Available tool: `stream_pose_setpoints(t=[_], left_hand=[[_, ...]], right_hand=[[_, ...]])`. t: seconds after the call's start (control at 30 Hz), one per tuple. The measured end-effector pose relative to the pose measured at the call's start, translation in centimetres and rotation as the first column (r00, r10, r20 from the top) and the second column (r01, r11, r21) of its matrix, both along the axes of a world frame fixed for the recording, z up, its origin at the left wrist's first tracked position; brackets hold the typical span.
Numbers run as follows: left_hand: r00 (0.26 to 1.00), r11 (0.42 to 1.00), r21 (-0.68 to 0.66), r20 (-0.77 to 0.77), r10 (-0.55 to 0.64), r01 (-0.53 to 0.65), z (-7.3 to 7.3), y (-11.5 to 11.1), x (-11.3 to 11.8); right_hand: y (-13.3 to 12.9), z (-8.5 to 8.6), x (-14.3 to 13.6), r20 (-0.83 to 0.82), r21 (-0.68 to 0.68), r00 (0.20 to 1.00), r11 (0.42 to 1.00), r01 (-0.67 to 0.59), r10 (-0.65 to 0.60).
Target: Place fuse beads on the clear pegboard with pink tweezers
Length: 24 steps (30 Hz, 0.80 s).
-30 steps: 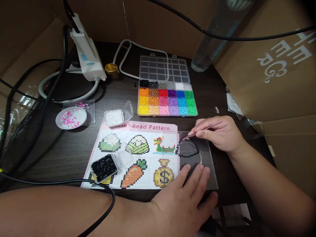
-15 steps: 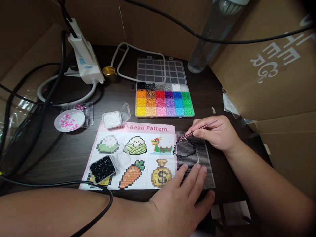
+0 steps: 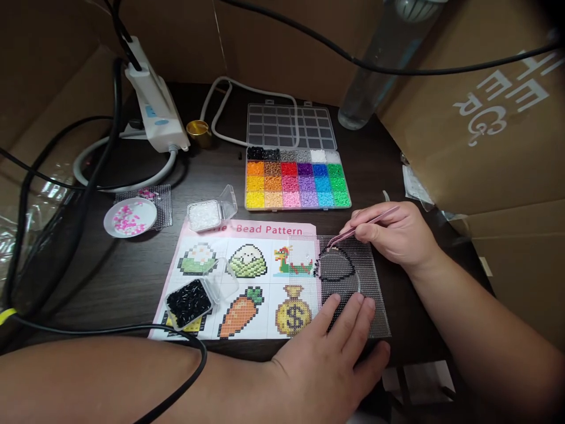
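Observation:
My right hand (image 3: 392,232) pinches pink tweezers (image 3: 371,221), their tips at the upper edge of a black bead outline (image 3: 338,279) on a clear pegboard (image 3: 375,294). Whether the tips hold a bead is too small to tell. My left hand (image 3: 338,341) lies with fingers stretched over the pegboard's near edge. The board's left part overlaps a printed bead pattern sheet (image 3: 247,229) with a carrot, a money bag and other pictures. On the sheet stand an open box of black beads (image 3: 189,302) and, at its top edge, an open box of white beads (image 3: 203,216).
A compartment case (image 3: 298,179) of coloured beads lies open at the back. Left are a white dish (image 3: 148,221) with pink beads, a gold cup (image 3: 199,134) and a power strip (image 3: 159,112). A black cable (image 3: 200,365) crosses my left forearm. Cardboard walls (image 3: 498,176) surround the table.
The view has shifted slightly, so everything sits a little further right. The tweezer tips have lifted or separated slightly at the outline's upper edge. My left hand stays on the board.

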<state>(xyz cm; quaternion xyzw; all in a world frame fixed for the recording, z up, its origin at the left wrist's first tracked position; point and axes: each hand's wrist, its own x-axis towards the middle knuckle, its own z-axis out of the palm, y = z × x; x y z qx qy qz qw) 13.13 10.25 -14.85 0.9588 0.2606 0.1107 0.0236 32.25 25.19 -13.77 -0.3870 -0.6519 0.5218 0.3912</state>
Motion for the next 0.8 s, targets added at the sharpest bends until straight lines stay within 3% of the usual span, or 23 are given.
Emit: stream_pose_setpoints(t=[0.4, 0.67, 0.8], left_hand=[[0.999, 1.0, -0.008, -0.045, 0.024, -0.024, 0.5, -0.3, 0.0], [0.995, 1.0, 0.014, -0.098, 0.005, -0.004, 1.1, -0.2, -0.4], [0.995, 1.0, 0.019, -0.093, 0.02, -0.018, 1.0, -0.2, -0.3]], right_hand=[[-0.2, -0.1, 0.0, 0.039, -0.072, 0.996, 0.994, 0.088, -0.085], [-0.5, 0.8, -0.5, -0.152, -0.107, 0.983, 0.991, 0.084, -0.1], [-0.5, 0.7, -0.8, -0.141, -0.124, 0.982, 0.986, 0.111, -0.128]])
